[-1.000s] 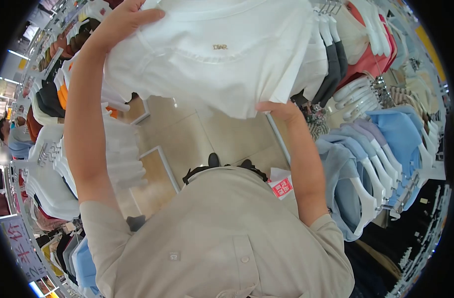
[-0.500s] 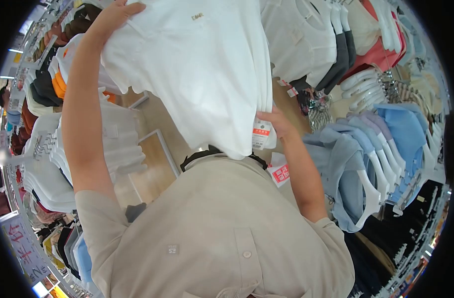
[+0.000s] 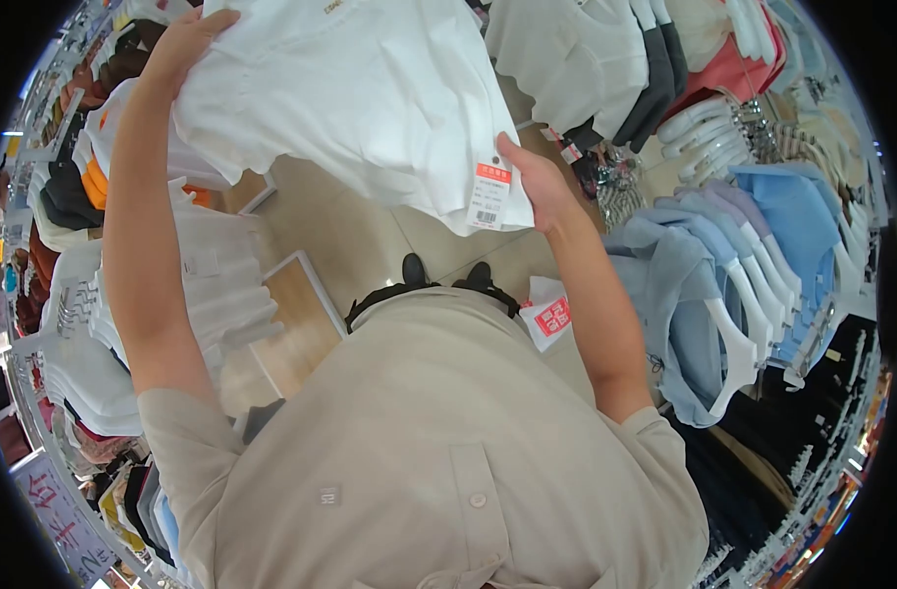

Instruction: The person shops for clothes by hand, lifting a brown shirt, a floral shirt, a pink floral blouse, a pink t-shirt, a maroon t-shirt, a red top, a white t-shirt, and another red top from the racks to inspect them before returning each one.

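White shirt (image 3: 340,98) in both hands (image 3: 542,187)

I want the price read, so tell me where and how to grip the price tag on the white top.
Probably best: pinch the price tag by its lower edge, fingers coming from the wearer's body side. It lies print-up on the white top, that end toward the body; the right hand crowds its outer side.

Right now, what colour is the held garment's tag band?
The band is orange-red, clearest in the head view.
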A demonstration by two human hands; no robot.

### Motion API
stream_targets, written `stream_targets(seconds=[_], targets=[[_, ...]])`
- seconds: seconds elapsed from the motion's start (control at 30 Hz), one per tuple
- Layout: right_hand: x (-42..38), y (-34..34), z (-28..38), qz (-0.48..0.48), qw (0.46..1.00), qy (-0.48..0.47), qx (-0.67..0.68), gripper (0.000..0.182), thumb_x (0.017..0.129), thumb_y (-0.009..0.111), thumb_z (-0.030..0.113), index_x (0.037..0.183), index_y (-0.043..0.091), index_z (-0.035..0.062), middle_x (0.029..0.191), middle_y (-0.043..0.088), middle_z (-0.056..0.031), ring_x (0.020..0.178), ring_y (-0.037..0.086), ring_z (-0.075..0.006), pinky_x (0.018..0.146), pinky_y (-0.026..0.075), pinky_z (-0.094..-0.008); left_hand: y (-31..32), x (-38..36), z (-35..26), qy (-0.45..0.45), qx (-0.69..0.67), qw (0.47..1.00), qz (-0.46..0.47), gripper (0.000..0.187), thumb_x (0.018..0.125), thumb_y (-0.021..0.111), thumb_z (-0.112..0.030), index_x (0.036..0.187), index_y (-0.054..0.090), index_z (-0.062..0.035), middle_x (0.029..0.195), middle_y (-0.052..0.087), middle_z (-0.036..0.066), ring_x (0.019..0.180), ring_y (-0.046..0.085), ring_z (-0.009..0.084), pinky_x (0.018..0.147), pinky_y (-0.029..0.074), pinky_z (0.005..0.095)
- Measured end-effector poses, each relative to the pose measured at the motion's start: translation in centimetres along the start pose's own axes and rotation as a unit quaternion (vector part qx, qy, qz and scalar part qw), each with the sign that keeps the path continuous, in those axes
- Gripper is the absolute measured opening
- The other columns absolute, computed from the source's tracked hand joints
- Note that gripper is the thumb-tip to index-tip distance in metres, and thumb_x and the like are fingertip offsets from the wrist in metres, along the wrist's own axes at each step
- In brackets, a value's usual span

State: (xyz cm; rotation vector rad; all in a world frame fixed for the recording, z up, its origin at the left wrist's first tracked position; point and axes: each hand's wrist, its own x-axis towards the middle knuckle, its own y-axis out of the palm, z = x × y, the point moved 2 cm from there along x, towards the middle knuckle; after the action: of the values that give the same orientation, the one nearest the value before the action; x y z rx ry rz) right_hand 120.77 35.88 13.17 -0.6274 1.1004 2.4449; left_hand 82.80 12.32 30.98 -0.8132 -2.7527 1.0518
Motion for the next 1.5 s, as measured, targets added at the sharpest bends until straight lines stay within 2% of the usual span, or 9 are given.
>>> stream_targets(seconds=[0.8,1.03,1.17,1.27,1.33,1.37,1.4,1.47,1.5], targets=[[-2.4,-0.1,-0.7,-0.037,0.992,-0.043,-0.112,0.048,0.099,0.059,0.037,0.114,0.058,-0.0090,0.103,0.067,-0.0131,0.085,0.070,-0.0205,0.074,0.058,-0.0359,0.8,-5.2,-1.5,0.005,-0.050,0.998,-0.049,0.039,0.090,0.069,-0.029,0.119,0.063,-0.0038,0.100,0.069,0.002,0.084,0.065,0.0098,0.077,0.052,0.0255],[-3.6,-0.6,-1.2,-0.029,0.986,-0.112,-0.119,0.039,0.100,0.058,0.034,0.113,0.061,-0.0027,0.098,0.066,-0.0089,0.083,0.067,-0.0173,0.074,0.056,-0.0326,9.3,-15.0,-3.7,0.029,-0.105,0.994,-0.016,0.039,0.089,0.070,-0.028,0.119,0.065,-0.0031,0.101,0.069,0.003,0.086,0.063,0.0098,0.079,0.050,0.0268],[-4.5,0.6,-2.1,0.057,0.989,-0.103,-0.087,0.036,0.099,0.059,0.030,0.116,0.062,-0.0015,0.109,0.063,-0.0125,0.097,0.064,-0.0186,0.085,0.053,-0.0345,16.5,-19.0,-0.4,-0.075,-0.235,0.968,0.049,0.038,0.088,0.070,-0.015,0.121,0.061,0.0006,0.104,0.070,0.007,0.088,0.067,0.0135,0.081,0.054,0.0287],[-4.7,1.4,-3.7,0.112,0.919,-0.205,-0.318,0.037,0.096,0.060,0.024,0.122,0.059,-0.0028,0.127,0.053,-0.0204,0.122,0.053,-0.0263,0.099,0.045,-0.0393,22.1,-23.0,-1.0,-0.141,-0.318,0.932,0.101,0.040,0.087,0.070,-0.010,0.123,0.059,0.0006,0.108,0.069,0.008,0.089,0.067,0.0144,0.082,0.054,0.0292],[-5.2,2.3,-5.5,0.108,0.866,-0.301,-0.386,0.043,0.092,0.061,0.019,0.127,0.055,-0.0051,0.137,0.043,-0.0258,0.132,0.041,-0.0347,0.107,0.037,-0.0443,24.8,-24.3,-0.2,-0.131,-0.349,0.922,0.107,0.038,0.087,0.071,-0.011,0.120,0.059,0.0025,0.107,0.069,0.009,0.094,0.065,0.0143,0.085,0.053,0.0311],[-5.3,2.2,-5.9,0.089,0.802,-0.375,-0.457,0.047,0.089,0.059,0.016,0.130,0.052,-0.0048,0.133,0.044,-0.0288,0.126,0.042,-0.0426,0.103,0.039,-0.0481,24.9,-24.5,-0.3,-0.121,-0.365,0.912,0.140,0.039,0.086,0.071,-0.011,0.120,0.059,0.0028,0.106,0.069,0.009,0.094,0.065,0.0141,0.084,0.052,0.0308],[-6.0,2.1,-5.8,0.094,0.788,-0.360,-0.491,0.045,0.089,0.060,0.017,0.128,0.054,-0.0048,0.130,0.045,-0.0288,0.123,0.044,-0.0432,0.102,0.040,-0.0484,25.0,-24.6,-0.3,-0.112,-0.383,0.901,0.171,0.039,0.085,0.072,-0.011,0.119,0.059,0.0031,0.106,0.068,0.009,0.093,0.064,0.0138,0.083,0.052,0.0306],[-8.2,2.4,-4.9,0.098,0.756,-0.330,-0.556,0.041,0.089,0.060,0.017,0.123,0.057,-0.0049,0.123,0.049,-0.0289,0.116,0.047,-0.0443,0.098,0.041,-0.0488,25.3,-24.5,1.5,-0.103,-0.308,0.926,0.195,0.038,0.084,0.071,-0.012,0.117,0.060,0.0042,0.105,0.068,0.009,0.092,0.064,0.0149,0.083,0.052,0.0310],[-9.0,2.5,-4.3,0.097,0.748,-0.305,-0.582,0.034,0.087,0.063,0.018,0.113,0.062,-0.0035,0.116,0.054,-0.0257,0.110,0.051,-0.0439,0.094,0.044,-0.0474,25.2,-24.3,2.0,-0.098,-0.268,0.936,0.207,0.038,0.083,0.071,-0.012,0.116,0.060,0.0047,0.104,0.068,0.010,0.092,0.064,0.0155,0.082,0.052,0.0311]])
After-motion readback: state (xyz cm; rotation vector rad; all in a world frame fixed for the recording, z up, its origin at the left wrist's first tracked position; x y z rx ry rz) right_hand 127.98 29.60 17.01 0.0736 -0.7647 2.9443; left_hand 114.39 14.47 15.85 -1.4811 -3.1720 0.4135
